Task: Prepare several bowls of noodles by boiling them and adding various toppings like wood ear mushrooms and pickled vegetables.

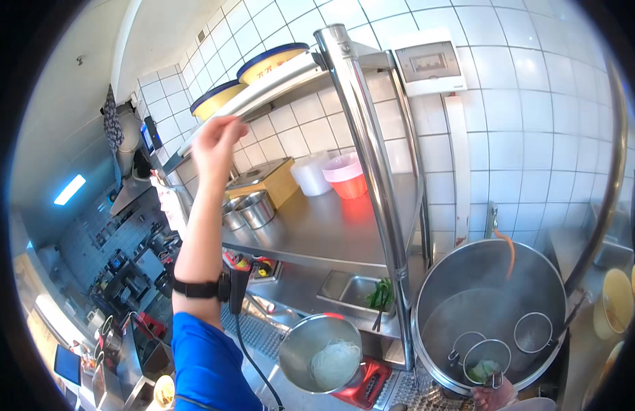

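Note:
My left hand (216, 137) is raised before the upper shelf's edge, its fingers curled; nothing shows in them, and blur hides the fingertips. At the lower right, my right hand (494, 394) is closed at the handle of a round wire-mesh strainer (486, 359) with green leaves in it. The strainer is over a large steel pot (422, 329) of steaming, cloudy liquid. Another strainer (533, 333) hangs inside the pot's right side, and one more is partly hidden behind the leafy one. Left of the pot, a steel bowl (297, 354) holds white noodles (335, 363).
A steel rack post (368, 144) stands between my hands. Its middle shelf (307, 231) bears steel pots (255, 208), a box and stacked plastic bowls (345, 174). Below is a tray (338, 287) with green leaves. The noodle bowl is by a red device (366, 385). An orange hose (508, 251) hangs into the pot.

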Demonstrator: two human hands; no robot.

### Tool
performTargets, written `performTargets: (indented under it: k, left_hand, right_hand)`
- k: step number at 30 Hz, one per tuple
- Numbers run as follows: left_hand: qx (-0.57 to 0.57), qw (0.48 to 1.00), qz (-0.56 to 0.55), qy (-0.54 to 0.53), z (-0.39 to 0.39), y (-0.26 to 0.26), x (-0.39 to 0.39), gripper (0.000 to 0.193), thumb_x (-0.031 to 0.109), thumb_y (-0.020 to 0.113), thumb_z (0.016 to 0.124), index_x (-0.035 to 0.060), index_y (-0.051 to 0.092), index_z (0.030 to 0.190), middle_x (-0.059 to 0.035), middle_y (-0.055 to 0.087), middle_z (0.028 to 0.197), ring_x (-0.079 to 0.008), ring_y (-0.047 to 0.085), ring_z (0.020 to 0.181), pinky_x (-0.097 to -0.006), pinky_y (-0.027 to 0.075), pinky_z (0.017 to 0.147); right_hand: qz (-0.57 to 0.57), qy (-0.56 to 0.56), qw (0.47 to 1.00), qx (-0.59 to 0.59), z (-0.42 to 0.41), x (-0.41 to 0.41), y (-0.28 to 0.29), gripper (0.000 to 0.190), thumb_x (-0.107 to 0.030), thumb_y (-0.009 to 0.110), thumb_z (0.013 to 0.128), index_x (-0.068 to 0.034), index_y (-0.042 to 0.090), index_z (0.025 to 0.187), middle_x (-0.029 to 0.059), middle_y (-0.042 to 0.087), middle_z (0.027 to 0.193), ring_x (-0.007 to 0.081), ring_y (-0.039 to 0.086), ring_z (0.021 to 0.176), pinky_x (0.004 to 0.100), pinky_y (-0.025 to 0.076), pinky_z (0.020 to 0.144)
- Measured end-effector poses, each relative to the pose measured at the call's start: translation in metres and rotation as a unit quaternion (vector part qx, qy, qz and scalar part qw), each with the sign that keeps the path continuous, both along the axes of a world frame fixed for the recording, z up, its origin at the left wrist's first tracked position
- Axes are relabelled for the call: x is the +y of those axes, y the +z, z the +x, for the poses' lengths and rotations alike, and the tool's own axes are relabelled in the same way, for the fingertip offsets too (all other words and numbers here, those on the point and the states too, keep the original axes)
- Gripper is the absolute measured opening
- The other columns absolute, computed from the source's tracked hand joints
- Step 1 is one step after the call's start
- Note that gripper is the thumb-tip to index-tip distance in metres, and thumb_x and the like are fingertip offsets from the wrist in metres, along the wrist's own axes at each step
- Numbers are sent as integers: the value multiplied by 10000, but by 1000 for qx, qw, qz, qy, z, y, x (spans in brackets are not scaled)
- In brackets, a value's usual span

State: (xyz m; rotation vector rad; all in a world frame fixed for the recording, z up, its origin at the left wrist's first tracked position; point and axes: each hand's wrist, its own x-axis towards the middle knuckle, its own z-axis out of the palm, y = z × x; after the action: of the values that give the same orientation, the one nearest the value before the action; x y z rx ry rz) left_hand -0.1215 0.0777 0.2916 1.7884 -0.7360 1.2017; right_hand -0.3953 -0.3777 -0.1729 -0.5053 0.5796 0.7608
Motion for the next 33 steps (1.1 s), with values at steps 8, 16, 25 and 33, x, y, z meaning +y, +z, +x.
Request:
performTargets:
  k: [8, 16, 25, 33]
  left_hand:
    - [-158, 956, 120, 218, 119, 135, -6, 244, 174, 488, 840, 82, 615, 1027, -180, 623, 963, -323, 577, 949, -352, 437, 824]
    - [60, 925, 277, 253, 178, 168, -14, 285, 222, 486, 839, 40, 630, 1004, -168, 632, 966, -314, 587, 906, -357, 448, 796]
    - [-50, 809, 514, 280, 168, 198, -12, 205, 140, 468, 822, 28, 624, 893, -165, 630, 854, -314, 585, 823, -383, 456, 734]
    - [-3, 901, 156, 405, 182, 186, -8, 334, 324, 464, 836, 90, 596, 1034, -159, 588, 1077, -322, 542, 1018, -427, 439, 822]
  right_hand:
    - [142, -223, 959, 107, 1, -4, -52, 401, -470, 440, 814, -88, 561, 800, 75, 547, 648, 209, 485, 529, 306, 429, 438]
    - [-138, -348, 914, 154, 1, 59, 30, 197, -274, 532, 802, -83, 567, 771, 47, 544, 644, 171, 539, 575, 245, 415, 411]
    - [112, -215, 970, 10, -15, 62, 18, 238, -245, 479, 805, -56, 523, 666, 71, 469, 535, 180, 436, 423, 228, 324, 329]
    - [-19, -344, 938, 27, -10, 87, 48, 279, -248, 522, 820, -51, 499, 623, 76, 470, 541, 188, 420, 396, 252, 350, 334]
